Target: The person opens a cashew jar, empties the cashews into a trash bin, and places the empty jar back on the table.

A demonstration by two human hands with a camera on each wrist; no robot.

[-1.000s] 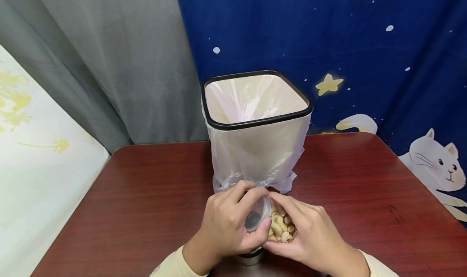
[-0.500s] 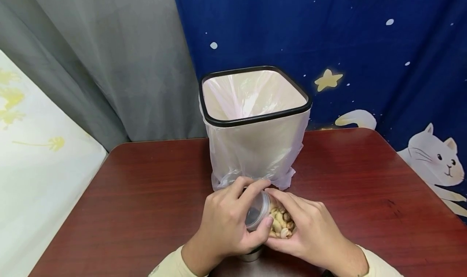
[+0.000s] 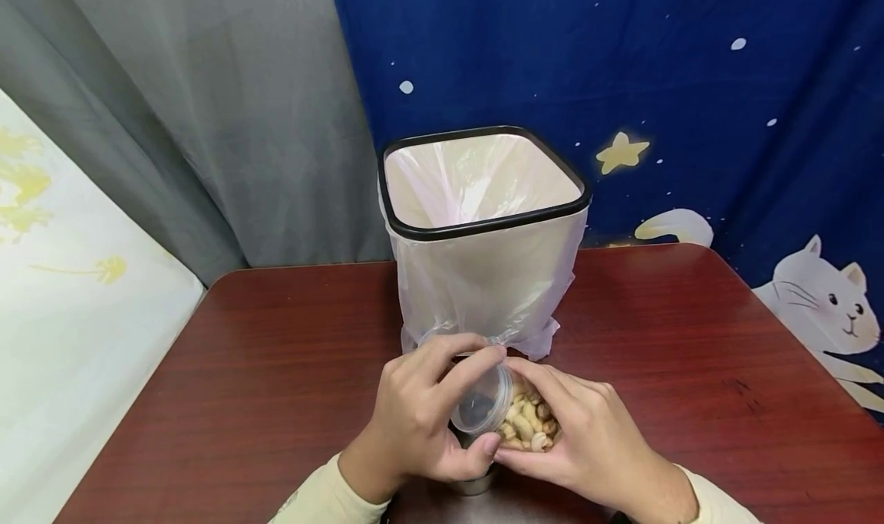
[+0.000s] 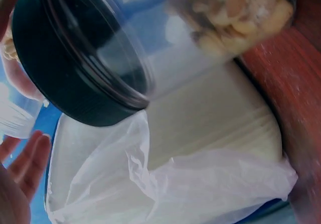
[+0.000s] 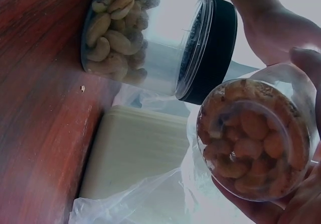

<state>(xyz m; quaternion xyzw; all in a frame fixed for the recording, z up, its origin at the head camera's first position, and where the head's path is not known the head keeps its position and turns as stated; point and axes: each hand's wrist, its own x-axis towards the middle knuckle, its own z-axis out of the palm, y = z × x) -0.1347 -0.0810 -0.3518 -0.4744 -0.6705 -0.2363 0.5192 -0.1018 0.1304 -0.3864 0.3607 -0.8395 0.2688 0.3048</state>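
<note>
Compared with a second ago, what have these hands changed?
The left hand has eased slightly left, its thumb drawing back off the rim of the clear round piece, so more of that shows; whether it has let go, I can't tell. The right hand still holds the container of nuts, and the bin stands where it was.

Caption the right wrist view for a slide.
Right hand holding a clear container of nuts near a black-lidded jar containing more.

The held jar (image 5: 253,143) looks smooth plastic, the table (image 3: 297,401) glossy wood, the liner (image 4: 220,184) crinkled film.
</note>
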